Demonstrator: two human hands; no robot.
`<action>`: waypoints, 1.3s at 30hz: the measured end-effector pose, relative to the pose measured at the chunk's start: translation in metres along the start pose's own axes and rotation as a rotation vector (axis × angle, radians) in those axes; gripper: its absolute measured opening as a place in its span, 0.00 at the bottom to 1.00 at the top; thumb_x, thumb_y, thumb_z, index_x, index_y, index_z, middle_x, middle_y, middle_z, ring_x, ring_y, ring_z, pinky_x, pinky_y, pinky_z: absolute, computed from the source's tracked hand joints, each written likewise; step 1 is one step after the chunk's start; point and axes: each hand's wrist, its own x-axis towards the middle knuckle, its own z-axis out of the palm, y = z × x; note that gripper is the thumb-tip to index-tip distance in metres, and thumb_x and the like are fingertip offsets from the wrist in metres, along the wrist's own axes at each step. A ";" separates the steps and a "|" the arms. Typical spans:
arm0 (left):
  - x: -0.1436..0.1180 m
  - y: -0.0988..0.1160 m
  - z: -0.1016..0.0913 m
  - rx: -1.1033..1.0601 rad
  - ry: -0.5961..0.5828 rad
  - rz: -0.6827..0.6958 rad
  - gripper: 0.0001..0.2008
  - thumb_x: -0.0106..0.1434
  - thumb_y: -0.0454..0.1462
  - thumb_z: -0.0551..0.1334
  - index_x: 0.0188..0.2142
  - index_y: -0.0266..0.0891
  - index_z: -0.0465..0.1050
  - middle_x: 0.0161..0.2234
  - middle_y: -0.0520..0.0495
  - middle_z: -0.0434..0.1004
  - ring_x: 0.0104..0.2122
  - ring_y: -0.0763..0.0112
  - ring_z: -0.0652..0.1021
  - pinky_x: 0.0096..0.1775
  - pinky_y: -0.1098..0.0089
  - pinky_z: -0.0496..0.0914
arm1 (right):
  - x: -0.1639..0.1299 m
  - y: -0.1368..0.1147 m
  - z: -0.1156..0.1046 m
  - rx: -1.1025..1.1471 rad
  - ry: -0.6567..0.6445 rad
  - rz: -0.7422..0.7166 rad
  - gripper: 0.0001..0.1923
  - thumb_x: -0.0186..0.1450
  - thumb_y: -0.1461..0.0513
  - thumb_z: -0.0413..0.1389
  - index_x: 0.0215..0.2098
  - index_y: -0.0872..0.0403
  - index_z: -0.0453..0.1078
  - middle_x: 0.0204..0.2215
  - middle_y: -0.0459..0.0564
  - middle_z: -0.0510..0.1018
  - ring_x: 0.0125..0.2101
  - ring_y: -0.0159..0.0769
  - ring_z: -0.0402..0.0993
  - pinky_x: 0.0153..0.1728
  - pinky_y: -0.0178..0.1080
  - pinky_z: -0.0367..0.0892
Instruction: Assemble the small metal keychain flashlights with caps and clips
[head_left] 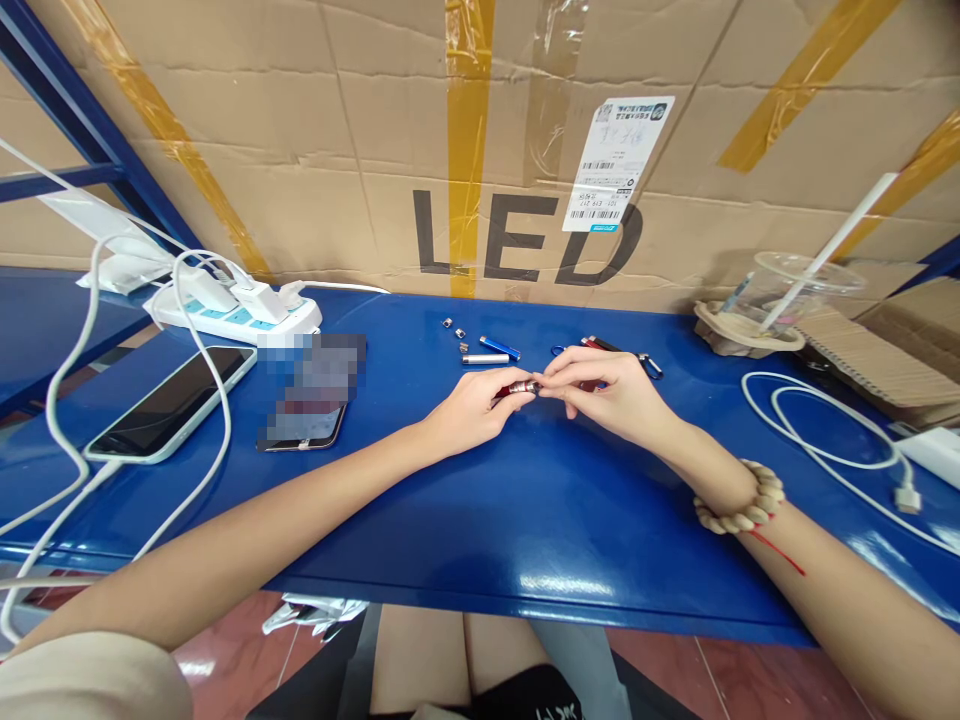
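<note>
My left hand (469, 412) is closed round a small red tube with a silver metal end (523, 387), like a slim penlight body. At that metal end, the thumb and fingers of my right hand (611, 392) are pinched together; whatever lies between them is too small to make out. Just beyond my left hand lie a silver tube (485, 359) and a blue tube (500, 348). Several tiny metal pieces (460, 334) are scattered behind them. Past my right hand, partly hidden by it, are a dark tube (600, 344) and a carabiner clip (651, 366).
On the left are a white phone (172, 405), a second, partly blurred phone (319, 430) and a power strip (240, 318) with looping cables. A plastic cup in a carton holder (739, 335) and a coiled white cable (825, 450) lie right. A large cardboard box (360, 120) stands behind.
</note>
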 end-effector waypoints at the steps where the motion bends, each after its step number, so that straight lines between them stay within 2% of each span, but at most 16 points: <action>1: 0.000 0.000 0.000 0.009 -0.001 0.022 0.10 0.65 0.36 0.54 0.41 0.35 0.72 0.33 0.49 0.77 0.30 0.74 0.74 0.35 0.75 0.67 | 0.000 0.000 0.000 0.000 0.008 -0.001 0.06 0.59 0.60 0.60 0.29 0.54 0.77 0.29 0.49 0.75 0.15 0.23 0.68 0.16 0.31 0.67; 7: -0.003 0.000 -0.002 0.048 -0.042 0.117 0.14 0.68 0.34 0.49 0.48 0.37 0.68 0.37 0.47 0.75 0.37 0.71 0.74 0.43 0.71 0.67 | 0.000 -0.002 -0.001 0.000 0.026 -0.014 0.05 0.58 0.61 0.61 0.28 0.54 0.77 0.28 0.48 0.76 0.14 0.23 0.67 0.17 0.32 0.67; 13: -0.004 0.001 -0.004 0.120 -0.074 0.137 0.11 0.68 0.33 0.49 0.39 0.35 0.70 0.32 0.47 0.74 0.34 0.71 0.73 0.40 0.72 0.67 | -0.002 -0.001 0.000 -0.015 -0.020 -0.011 0.09 0.59 0.58 0.59 0.25 0.54 0.77 0.27 0.49 0.77 0.14 0.23 0.66 0.14 0.31 0.64; 22: -0.006 -0.002 -0.002 0.177 0.002 0.245 0.10 0.66 0.32 0.51 0.37 0.36 0.72 0.33 0.47 0.76 0.34 0.71 0.75 0.39 0.72 0.69 | -0.002 -0.003 0.006 -0.156 0.025 -0.074 0.12 0.59 0.57 0.59 0.21 0.54 0.76 0.24 0.49 0.77 0.22 0.29 0.70 0.22 0.33 0.64; 26: -0.007 -0.004 -0.001 0.216 0.056 0.277 0.10 0.66 0.32 0.52 0.38 0.35 0.72 0.33 0.46 0.77 0.34 0.71 0.75 0.38 0.72 0.70 | -0.002 -0.004 0.010 -0.157 0.064 0.005 0.16 0.55 0.52 0.61 0.18 0.55 0.73 0.22 0.50 0.76 0.21 0.30 0.68 0.20 0.34 0.61; 30: -0.007 -0.008 0.001 0.251 0.090 0.292 0.10 0.66 0.32 0.53 0.40 0.34 0.72 0.34 0.45 0.77 0.34 0.70 0.75 0.38 0.71 0.70 | -0.002 -0.005 0.014 -0.123 0.092 0.158 0.20 0.51 0.48 0.62 0.18 0.56 0.71 0.22 0.49 0.75 0.18 0.28 0.65 0.17 0.33 0.59; 36: -0.006 -0.011 0.003 0.259 0.109 0.287 0.10 0.66 0.34 0.53 0.41 0.36 0.72 0.35 0.45 0.78 0.35 0.70 0.75 0.39 0.70 0.70 | -0.001 -0.007 0.015 0.061 0.040 0.374 0.21 0.48 0.47 0.63 0.20 0.56 0.69 0.17 0.46 0.73 0.13 0.26 0.65 0.15 0.32 0.61; 39: -0.005 -0.008 0.003 0.246 0.101 0.268 0.10 0.66 0.34 0.53 0.41 0.35 0.71 0.35 0.45 0.77 0.35 0.70 0.75 0.39 0.70 0.70 | 0.000 -0.004 0.014 0.094 0.031 0.435 0.21 0.48 0.47 0.64 0.20 0.56 0.69 0.15 0.45 0.72 0.13 0.27 0.65 0.14 0.31 0.59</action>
